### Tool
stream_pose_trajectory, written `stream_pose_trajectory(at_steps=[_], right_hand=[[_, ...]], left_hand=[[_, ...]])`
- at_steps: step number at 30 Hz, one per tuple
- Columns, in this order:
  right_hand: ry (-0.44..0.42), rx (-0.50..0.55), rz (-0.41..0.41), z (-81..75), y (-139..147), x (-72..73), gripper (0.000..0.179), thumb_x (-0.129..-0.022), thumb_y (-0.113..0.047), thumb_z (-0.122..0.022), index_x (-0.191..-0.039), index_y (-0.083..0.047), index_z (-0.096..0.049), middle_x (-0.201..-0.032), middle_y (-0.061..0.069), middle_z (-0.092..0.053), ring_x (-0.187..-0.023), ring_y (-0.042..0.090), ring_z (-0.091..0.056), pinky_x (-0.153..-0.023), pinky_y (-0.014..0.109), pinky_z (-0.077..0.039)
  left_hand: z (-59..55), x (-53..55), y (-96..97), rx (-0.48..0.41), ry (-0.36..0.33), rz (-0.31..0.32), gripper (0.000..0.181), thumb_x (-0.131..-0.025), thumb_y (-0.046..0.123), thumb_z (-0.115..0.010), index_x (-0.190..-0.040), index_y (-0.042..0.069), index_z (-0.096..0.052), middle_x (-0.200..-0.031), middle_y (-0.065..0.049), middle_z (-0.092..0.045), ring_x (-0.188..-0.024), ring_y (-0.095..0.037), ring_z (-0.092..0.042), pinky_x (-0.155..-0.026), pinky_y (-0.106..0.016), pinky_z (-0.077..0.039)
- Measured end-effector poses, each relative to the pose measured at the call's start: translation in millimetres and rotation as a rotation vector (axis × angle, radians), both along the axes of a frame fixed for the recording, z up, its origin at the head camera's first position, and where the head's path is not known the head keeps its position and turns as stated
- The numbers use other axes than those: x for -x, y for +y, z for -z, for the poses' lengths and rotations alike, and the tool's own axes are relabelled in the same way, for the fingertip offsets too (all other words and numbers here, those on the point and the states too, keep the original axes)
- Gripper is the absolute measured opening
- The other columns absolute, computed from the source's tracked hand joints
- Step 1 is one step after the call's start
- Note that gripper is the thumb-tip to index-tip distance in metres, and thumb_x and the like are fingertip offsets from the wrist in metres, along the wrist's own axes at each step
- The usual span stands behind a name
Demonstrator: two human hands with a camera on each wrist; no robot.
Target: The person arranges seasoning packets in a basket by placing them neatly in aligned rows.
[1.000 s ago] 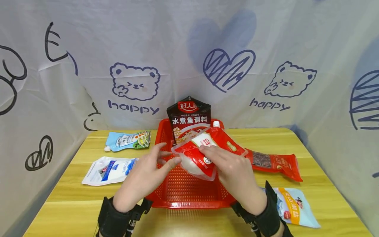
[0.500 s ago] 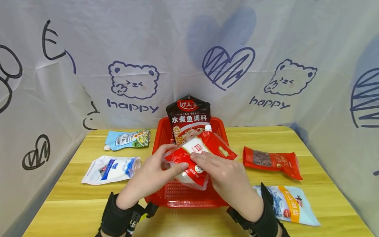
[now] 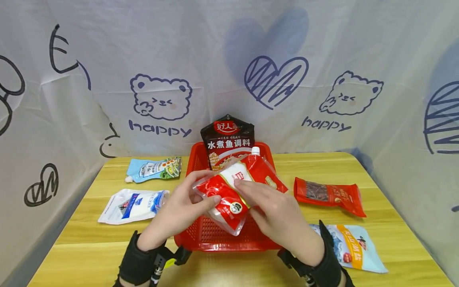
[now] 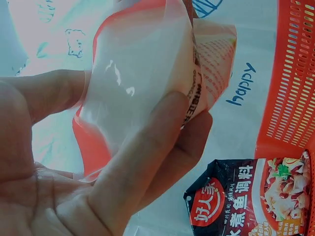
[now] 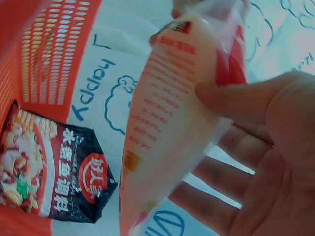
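Observation:
A red and white spouted pouch point(image 3: 227, 199) with a white cap point(image 3: 255, 151) is held tilted above the red plastic basket point(image 3: 229, 246). My left hand point(image 3: 181, 207) grips its left edge, thumb in front and fingers behind; the left wrist view shows those fingers against the pouch's whitish back point(image 4: 133, 83). On the other side my right hand point(image 3: 277, 211) pinches the pouch, fingers over its front. Its thumb point(image 5: 231, 98) presses the printed back in the right wrist view. Behind the pouch, a black and red seasoning packet point(image 3: 229, 135) stands upright in the basket, its lower part hidden.
On the wooden table point(image 3: 89, 255), a light blue pouch point(image 3: 154, 170) and a white and blue bag point(image 3: 134, 205) lie left of the basket. To the right lie a red packet point(image 3: 330, 196) and a pale blue and orange bag point(image 3: 355, 247). A drawn-on white cloth point(image 3: 222, 48) stands behind.
The pouch has moved left and toward me, and its lower corner now hangs further down. My left hand, loosely at its edge before, now grips it. My right hand has shifted slightly left.

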State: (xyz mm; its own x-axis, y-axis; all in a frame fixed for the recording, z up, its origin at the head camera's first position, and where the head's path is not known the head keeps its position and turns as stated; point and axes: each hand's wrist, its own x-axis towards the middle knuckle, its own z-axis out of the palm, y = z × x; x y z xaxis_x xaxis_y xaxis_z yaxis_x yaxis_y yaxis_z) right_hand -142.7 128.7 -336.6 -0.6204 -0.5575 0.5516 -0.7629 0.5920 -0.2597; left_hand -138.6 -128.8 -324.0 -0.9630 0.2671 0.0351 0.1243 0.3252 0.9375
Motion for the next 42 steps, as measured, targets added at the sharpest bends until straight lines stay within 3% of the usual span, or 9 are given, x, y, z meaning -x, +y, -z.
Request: stream_pose_trajectory(at_steps=[7, 10, 15, 19, 24, 29, 35, 42], right_hand=[[-0.237, 0.141, 0.017, -14.2, 18, 0.0, 0.080, -0.086, -0.019, -0.087, -0.156, -0.020, -0.048, -0.154, 0.004, -0.054, -0.139, 0.027, -0.054, -0.103, 0.052, -0.054], [-0.270, 0.234, 0.065, -16.3, 25, 5.5, 0.080, -0.088, -0.018, -0.085, -0.157, -0.020, -0.046, -0.159, 0.002, -0.049, -0.145, 0.028, -0.047, -0.109, 0.058, -0.048], [-0.332, 0.352, 0.182, -10.7, 33, 21.4, 0.076, -0.093, -0.021, -0.080, -0.158, -0.013, -0.042, -0.162, 0.007, -0.043, -0.147, 0.032, -0.042, -0.111, 0.063, -0.044], [-0.500, 0.446, 0.217, -4.3, 36, 33.0, 0.075, -0.096, -0.027, -0.076, -0.159, -0.011, -0.038, -0.161, 0.011, -0.042, -0.142, 0.036, -0.048, -0.105, 0.059, -0.051], [-0.724, 0.539, 0.216, 0.5, 37, 39.5, 0.076, -0.098, -0.030, -0.074, -0.159, -0.009, -0.034, -0.152, 0.017, -0.049, -0.123, 0.037, -0.062, -0.091, 0.048, -0.061], [-0.874, 0.665, 0.189, 1.3, 36, 41.1, 0.070, -0.097, -0.025, -0.076, -0.153, -0.006, -0.039, -0.142, 0.020, -0.056, -0.114, 0.035, -0.068, -0.084, 0.041, -0.063], [-0.910, 0.788, 0.176, 1.2, 32, 40.7, 0.060, -0.095, -0.015, -0.077, -0.141, -0.001, -0.041, -0.138, 0.021, -0.058, -0.113, 0.034, -0.068, -0.082, 0.043, -0.063], [-0.808, 0.858, 0.187, 6.0, 29, 39.7, 0.049, -0.096, -0.007, -0.074, -0.133, 0.002, -0.044, -0.133, 0.023, -0.060, -0.106, 0.029, -0.069, -0.078, 0.040, -0.064]], left_hand=[[-4.1, -0.5, -1.2, -0.019, 0.031, -0.073, 0.060, -0.095, 0.019, -0.076, -0.148, 0.016, -0.048, -0.119, -0.017, -0.066, -0.086, -0.025, -0.068, -0.072, -0.033, -0.062], [-3.7, 0.6, -2.3, -0.039, 0.052, -0.096, 0.061, -0.095, 0.015, -0.075, -0.149, 0.016, -0.047, -0.126, -0.016, -0.064, -0.091, -0.027, -0.068, -0.075, -0.033, -0.062], [-3.1, 0.2, -4.9, -0.109, 0.085, -0.082, 0.062, -0.095, 0.008, -0.072, -0.150, 0.013, -0.045, -0.137, -0.018, -0.058, -0.098, -0.030, -0.069, -0.077, -0.034, -0.063], [-2.5, -0.4, -6.6, -0.160, 0.103, -0.060, 0.061, -0.095, 0.004, -0.069, -0.150, 0.011, -0.044, -0.142, -0.019, -0.055, -0.100, -0.032, -0.070, -0.076, -0.036, -0.064], [-2.6, -0.3, -7.2, -0.186, 0.113, -0.039, 0.060, -0.095, 0.002, -0.068, -0.149, 0.010, -0.044, -0.139, -0.021, -0.056, -0.101, -0.034, -0.071, -0.076, -0.038, -0.064], [-2.5, 0.3, -7.1, -0.163, 0.124, -0.027, 0.061, -0.095, 0.001, -0.068, -0.149, 0.010, -0.043, -0.138, -0.021, -0.057, -0.102, -0.033, -0.071, -0.076, -0.037, -0.064], [-1.8, 0.2, -6.9, -0.106, 0.108, -0.016, 0.060, -0.096, 0.005, -0.070, -0.149, 0.013, -0.044, -0.141, -0.017, -0.057, -0.103, -0.031, -0.069, -0.077, -0.036, -0.064], [-1.0, 1.6, -8.2, -0.065, 0.055, -0.002, 0.066, -0.094, 0.004, -0.073, -0.151, 0.012, -0.041, -0.149, -0.014, -0.054, -0.109, -0.032, -0.068, -0.081, -0.037, -0.064]])
